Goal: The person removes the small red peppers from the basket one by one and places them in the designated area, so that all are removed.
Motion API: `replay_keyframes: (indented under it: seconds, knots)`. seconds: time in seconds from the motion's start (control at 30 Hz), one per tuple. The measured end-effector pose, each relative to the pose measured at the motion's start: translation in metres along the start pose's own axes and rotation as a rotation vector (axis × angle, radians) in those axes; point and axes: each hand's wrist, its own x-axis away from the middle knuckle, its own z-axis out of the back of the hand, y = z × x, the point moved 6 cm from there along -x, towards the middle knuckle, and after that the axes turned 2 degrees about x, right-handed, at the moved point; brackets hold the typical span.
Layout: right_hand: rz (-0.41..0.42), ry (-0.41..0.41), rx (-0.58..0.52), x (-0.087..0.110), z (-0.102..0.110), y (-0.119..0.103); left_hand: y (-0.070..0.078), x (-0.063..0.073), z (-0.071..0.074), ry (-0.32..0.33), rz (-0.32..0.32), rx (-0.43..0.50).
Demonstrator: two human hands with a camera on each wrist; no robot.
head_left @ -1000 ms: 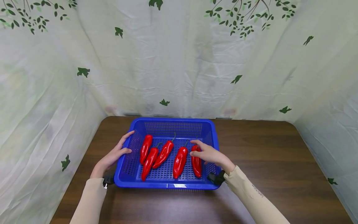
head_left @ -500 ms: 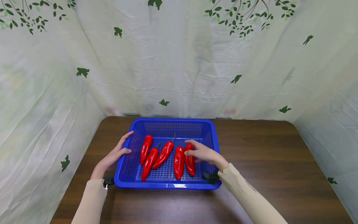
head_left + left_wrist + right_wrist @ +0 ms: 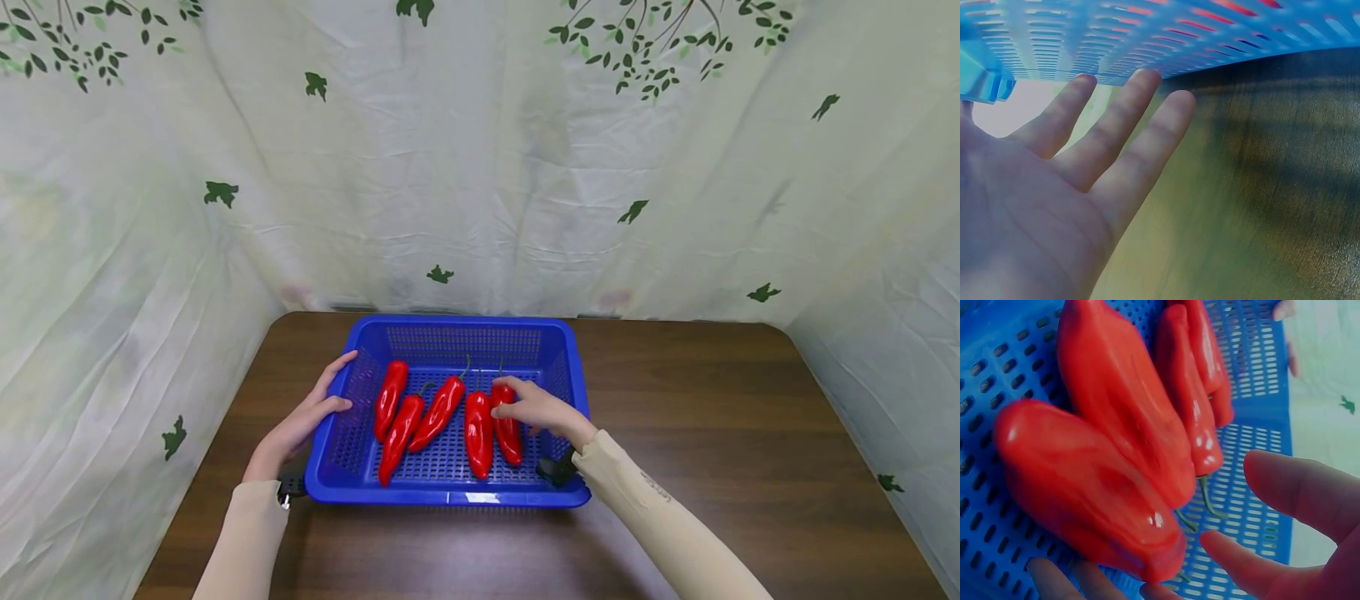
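Several glossy red chili peppers lie inside a blue perforated plastic basket (image 3: 450,497). My left hand (image 3: 307,417) holds the basket's left rim, thumb over the top; in the left wrist view three of its fingers (image 3: 1138,150) extend along the outer wall. Over the rightmost pepper (image 3: 507,442) is my right hand (image 3: 543,410). In the right wrist view some fingertips (image 3: 1054,578) sit at that pepper's near side, while thumb and index finger are spread apart from it. Close beside it lies another pepper (image 3: 478,437). A group including a slanted pepper (image 3: 441,412) rests further left.
The basket stands on a brown wooden table (image 3: 675,392), near its back edge. Behind and at both sides hangs a pale curtain (image 3: 480,167) with leaf prints. A dark wrist device (image 3: 557,469) overlaps the basket's front right corner.
My right hand has moved left, and the rightmost pepper has slid left with it, close to its neighbour. That neighbour has turned straighter and shifted slightly left. My left hand stays at the rim.
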Motion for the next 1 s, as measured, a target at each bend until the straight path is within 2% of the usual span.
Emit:
replay_keyframes:
  seconds: [0.4, 0.63, 0.83, 1.0]
  knots:
    - [-0.009, -0.052, 0.069, -0.010, -0.006, 0.001, 0.002, 0.000, -0.002, 0.010, -0.022, 0.002]
    - [0.029, -0.052, 0.125, -0.012, -0.009, -0.001, 0.000, 0.000, -0.002, 0.022, -0.008, 0.012]
    - [0.082, -0.023, 0.212, -0.012, -0.009, -0.004, 0.000, 0.000, -0.003, 0.033, -0.001, 0.023]
    - [0.070, 0.018, 0.187, -0.013, -0.007, -0.001, -0.001, 0.000, -0.005, 0.041, 0.009, 0.033]
